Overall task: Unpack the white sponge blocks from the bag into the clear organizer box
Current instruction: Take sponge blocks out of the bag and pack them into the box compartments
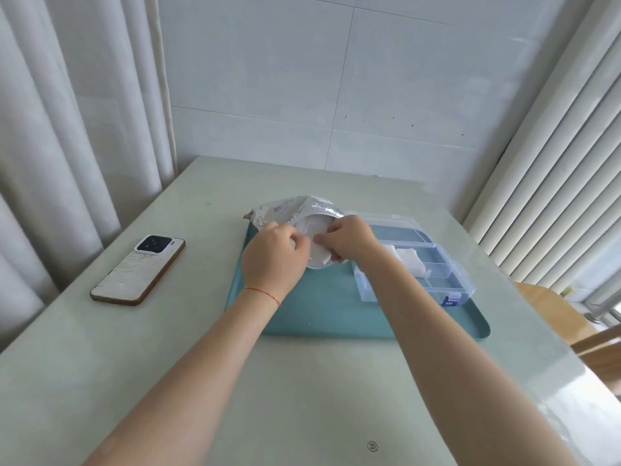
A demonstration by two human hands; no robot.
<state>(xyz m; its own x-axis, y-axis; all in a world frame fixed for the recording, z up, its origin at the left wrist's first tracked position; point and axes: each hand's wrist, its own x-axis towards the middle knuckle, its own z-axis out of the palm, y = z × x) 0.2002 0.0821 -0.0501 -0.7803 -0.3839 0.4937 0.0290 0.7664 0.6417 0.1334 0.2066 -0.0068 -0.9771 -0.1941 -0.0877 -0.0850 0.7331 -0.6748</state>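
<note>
A crinkled foil-lined bag (285, 210) lies on the far left part of the teal tray (322, 311), its mouth turned toward me. White sponge material (317, 257) shows at the mouth between my hands. My left hand (274, 253) grips the bag's left edge. My right hand (351, 238) pinches the white material at the opening. The clear organizer box (440, 274) stands open on the tray's right side, and white sponge blocks (408, 257) lie in its compartments. My right forearm hides part of the box.
A phone (139, 269) lies face down on the pale table (168, 364), left of the tray. Curtains hang at the left, blinds at the right. A wooden chair (551, 311) stands beyond the table's right edge.
</note>
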